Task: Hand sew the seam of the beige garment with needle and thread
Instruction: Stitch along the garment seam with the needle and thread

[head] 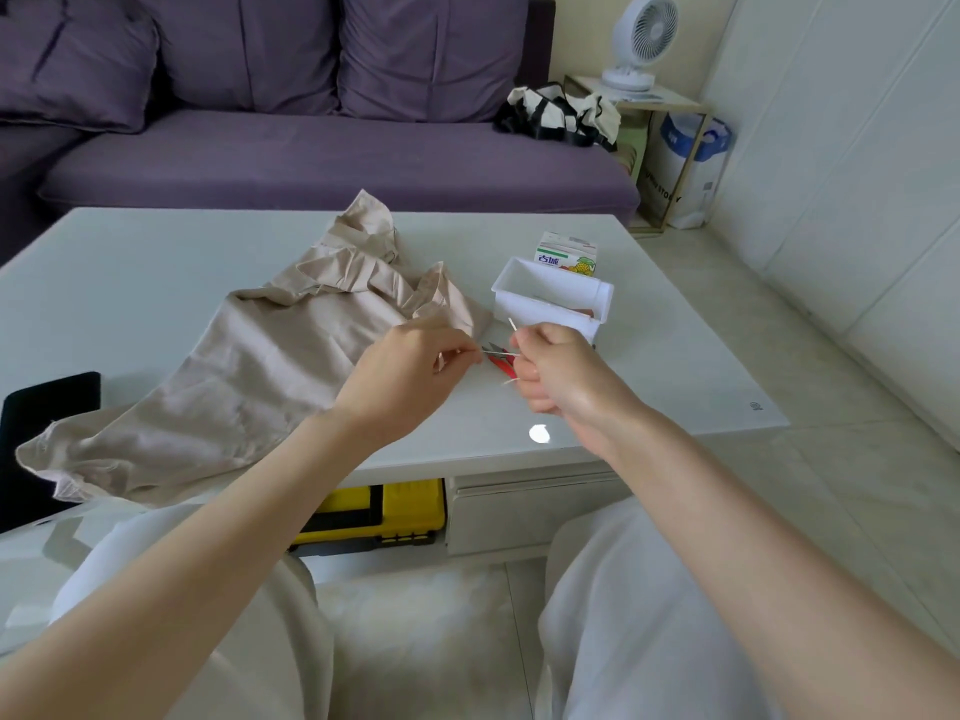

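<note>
The person sat with knees in pale trousers [649, 615] drawn up to a glossy white coffee table [156, 262], both bare forearms reaching over its near edge. The left hand [410, 371] was raised just above the tabletop, thumb and fingertips pinched on what looked like the needle [493, 350], a thin grey sliver pointing at the other hand. The right hand [556, 371], just beside it, was curled into a fist around the pale thread [511, 325], one stiff end sticking up from the top of the fist and another poking out lower down. On the table between the two hands lay red-handled snips [501, 362], partly hidden.

The beige garment [270, 366] lay crumpled on the table to the left of the hands, its hem hanging over the near edge and neither hand touching it. A flat black object [47, 433] lay at its left. Below the tabletop, a yellow and black toolbox [374, 511] sat on a shelf.

Behind the right hand stood a white plastic bin [553, 298], and just beyond that a small drink carton [566, 254] printed with "古城" and a pineapple. Farther back ran a purple sofa [311, 148] with a black and cream bag [561, 114] on its seat. In the corner a white desk fan [641, 39] stood on a side table [670, 103]; the white sack [685, 168] under it read "STORY", the rest hidden.
</note>
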Demonstrator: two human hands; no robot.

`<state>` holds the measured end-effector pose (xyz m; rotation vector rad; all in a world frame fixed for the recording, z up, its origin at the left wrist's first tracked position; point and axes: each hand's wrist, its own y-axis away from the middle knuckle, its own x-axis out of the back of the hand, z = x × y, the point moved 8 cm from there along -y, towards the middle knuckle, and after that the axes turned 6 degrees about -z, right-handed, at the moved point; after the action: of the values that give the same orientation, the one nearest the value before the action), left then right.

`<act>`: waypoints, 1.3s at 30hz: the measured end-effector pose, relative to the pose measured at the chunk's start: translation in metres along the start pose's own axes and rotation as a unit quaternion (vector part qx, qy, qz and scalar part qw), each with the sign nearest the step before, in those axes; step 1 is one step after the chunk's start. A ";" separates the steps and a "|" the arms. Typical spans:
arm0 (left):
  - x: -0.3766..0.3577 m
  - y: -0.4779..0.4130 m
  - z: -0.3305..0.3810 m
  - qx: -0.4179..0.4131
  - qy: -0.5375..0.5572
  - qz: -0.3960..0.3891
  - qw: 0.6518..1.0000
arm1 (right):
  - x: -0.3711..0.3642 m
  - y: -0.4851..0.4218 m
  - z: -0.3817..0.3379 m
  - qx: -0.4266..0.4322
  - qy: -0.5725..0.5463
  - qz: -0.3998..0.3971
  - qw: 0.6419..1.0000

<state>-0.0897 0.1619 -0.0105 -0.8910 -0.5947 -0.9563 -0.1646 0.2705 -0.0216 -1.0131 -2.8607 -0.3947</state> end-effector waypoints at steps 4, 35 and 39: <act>-0.011 0.001 -0.039 0.070 -0.023 -0.041 0.996 | 0.028 -0.005 -0.003 0.018 0.003 0.082 0.996; 0.010 0.044 0.055 -0.155 -0.114 0.044 0.980 | 0.042 -0.051 0.044 0.004 0.174 0.120 0.977; -0.004 0.049 0.057 -0.186 -0.094 -0.013 0.978 | 0.043 -0.050 0.044 -0.005 0.175 0.119 0.977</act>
<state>-0.0513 0.2264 -0.0028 -1.3217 -0.5987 -1.0320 -0.2297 0.2709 -0.0675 -1.1414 -2.3974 -0.5079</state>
